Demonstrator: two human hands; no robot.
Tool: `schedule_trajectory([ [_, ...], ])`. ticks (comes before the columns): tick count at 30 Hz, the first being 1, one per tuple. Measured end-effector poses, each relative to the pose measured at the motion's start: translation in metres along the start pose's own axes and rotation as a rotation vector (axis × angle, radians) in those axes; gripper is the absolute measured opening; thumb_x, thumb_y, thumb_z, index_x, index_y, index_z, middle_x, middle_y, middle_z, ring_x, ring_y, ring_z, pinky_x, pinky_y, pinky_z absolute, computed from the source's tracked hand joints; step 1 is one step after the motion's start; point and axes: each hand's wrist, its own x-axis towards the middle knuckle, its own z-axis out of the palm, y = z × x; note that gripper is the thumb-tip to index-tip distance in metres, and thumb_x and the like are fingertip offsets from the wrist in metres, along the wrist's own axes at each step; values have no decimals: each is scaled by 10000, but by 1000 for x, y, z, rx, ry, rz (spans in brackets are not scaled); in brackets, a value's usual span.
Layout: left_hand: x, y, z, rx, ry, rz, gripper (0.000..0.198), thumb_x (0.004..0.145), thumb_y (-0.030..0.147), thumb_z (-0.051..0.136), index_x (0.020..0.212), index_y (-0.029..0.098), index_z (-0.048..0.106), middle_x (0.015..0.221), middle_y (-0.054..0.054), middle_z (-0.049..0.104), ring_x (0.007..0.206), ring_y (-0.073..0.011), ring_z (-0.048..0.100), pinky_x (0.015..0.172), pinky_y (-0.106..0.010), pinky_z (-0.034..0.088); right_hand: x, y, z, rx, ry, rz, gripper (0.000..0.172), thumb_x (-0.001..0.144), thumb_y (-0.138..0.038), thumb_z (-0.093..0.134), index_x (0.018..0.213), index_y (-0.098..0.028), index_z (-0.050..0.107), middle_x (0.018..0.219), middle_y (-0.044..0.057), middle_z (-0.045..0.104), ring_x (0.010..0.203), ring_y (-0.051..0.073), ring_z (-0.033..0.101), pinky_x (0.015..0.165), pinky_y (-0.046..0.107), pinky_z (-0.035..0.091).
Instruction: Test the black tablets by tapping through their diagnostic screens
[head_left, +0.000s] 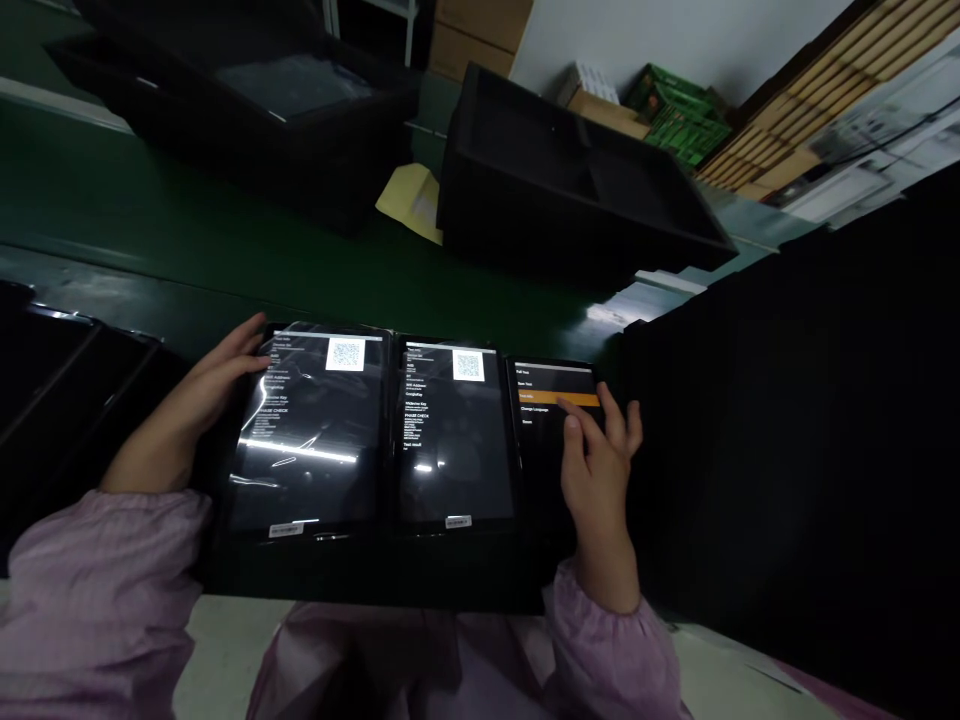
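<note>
Three tablets lie side by side before me with their screens lit. My left hand [195,405] rests at the upper left edge of the left tablet [311,430], fingers stretched out and touching its border. That tablet and the middle tablet [456,440] both display a QR code and lines of text, and each has a small white label near its lower edge. On the right tablet [540,455] is a menu with one orange line. My right hand [600,460] is over its right side, index finger at the orange line, the other fingers apart near the edge.
More dark tablets [67,370] lie at the far left. Two black bins, a left one [262,140] and a right one [570,190], stand behind, with yellow paper [412,200] between them. Green crates [679,110] are farther back; a large black surface [795,420] rises at right.
</note>
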Motion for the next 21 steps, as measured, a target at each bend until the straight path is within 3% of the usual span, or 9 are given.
schedule_trajectory([
  [6, 6, -6, 0, -21, 60, -5, 932, 729, 298, 741, 1606, 197, 440, 1602, -135, 501, 1519, -348, 401, 1289, -479, 262, -6, 4, 1, 78, 34, -4, 539, 1055, -573, 377, 1187, -229, 771, 1576, 99, 509, 1569, 399, 219, 1211, 691, 272],
  [14, 14, -16, -7, -55, 46, 11, 907, 729, 277, 753, 1586, 183, 470, 1586, -135, 521, 1502, -358, 427, 1285, -499, 271, -4, 0, 0, 100, 71, -29, 540, 1055, -585, 393, 1156, -228, 786, 1518, 117, 567, 1549, 395, 289, 1198, 696, 300],
  [21, 9, -9, -4, -32, 39, 7, 805, 793, 256, 717, 1567, 229, 497, 1602, -80, 511, 1509, -331, 422, 1286, -513, 257, -4, 4, -8, 109, 91, -78, 509, 1075, -531, 402, 1120, -226, 807, 1460, 110, 627, 1521, 363, 362, 1186, 660, 355],
])
